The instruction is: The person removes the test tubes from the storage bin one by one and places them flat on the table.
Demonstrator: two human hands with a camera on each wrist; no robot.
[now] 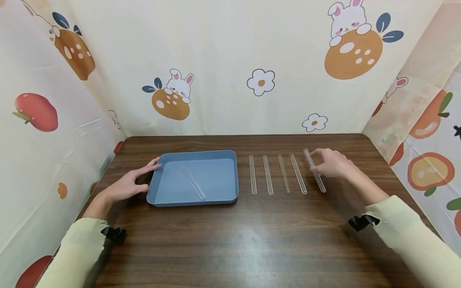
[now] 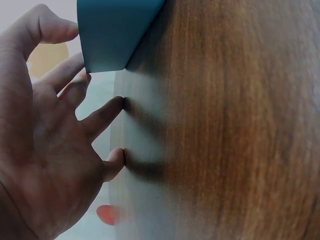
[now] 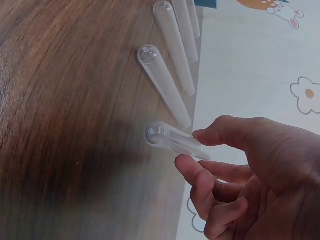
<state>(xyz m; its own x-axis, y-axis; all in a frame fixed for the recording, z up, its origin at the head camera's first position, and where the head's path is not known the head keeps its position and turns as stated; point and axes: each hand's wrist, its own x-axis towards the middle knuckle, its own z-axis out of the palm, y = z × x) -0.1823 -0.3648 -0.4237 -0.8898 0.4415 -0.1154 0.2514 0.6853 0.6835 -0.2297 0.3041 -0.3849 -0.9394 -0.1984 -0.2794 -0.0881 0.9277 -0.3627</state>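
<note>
A blue rectangular tray (image 1: 219,178) lies at the left of the table, with one clear test tube (image 1: 193,184) slanting across its floor. My left hand (image 1: 126,185) touches the tray's left side, thumb and index finger spread along it; in the left wrist view two other fingertips meet the table. To the right of the tray, several clear test tubes (image 1: 267,176) lie roughly parallel in a row. At the row's right end my right hand (image 1: 332,163) pinches the last test tube (image 3: 172,140) between thumb and index finger. Whether that tube is lifted I cannot tell.
The dark wooden table (image 1: 230,248) reaches back to a patterned curtain (image 1: 223,92) with rabbits, fruit and flowers. More curtain hangs along the left and right sides. A black wrist strap (image 1: 114,235) is on my left sleeve, another (image 1: 361,222) on my right.
</note>
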